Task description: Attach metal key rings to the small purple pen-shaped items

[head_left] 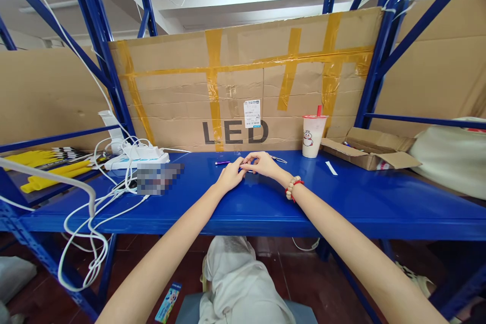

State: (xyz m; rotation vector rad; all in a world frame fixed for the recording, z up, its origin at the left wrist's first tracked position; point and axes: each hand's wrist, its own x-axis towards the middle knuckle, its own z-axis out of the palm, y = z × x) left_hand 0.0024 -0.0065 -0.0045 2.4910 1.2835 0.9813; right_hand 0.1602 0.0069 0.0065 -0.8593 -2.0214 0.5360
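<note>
My left hand (231, 175) and my right hand (262, 164) meet over the middle of the blue shelf top (266, 212). Both have their fingers closed, with the fingertips pressed together. Whatever they pinch is too small and too covered to name. Just left of my left hand lies a thin purple stick-like thing (222, 163). Behind my right hand the end of a slim silver metal tool (279, 160) shows; the rest of it is hidden. A beaded bracelet (291, 188) with red cord circles my right wrist.
A cup with a red straw (314, 136), a white strip (331, 167) and an open cardboard box (370, 149) are on the right. White cables (123, 182) and a power strip (136, 159) crowd the left. A cardboard sheet (182, 96) stands behind.
</note>
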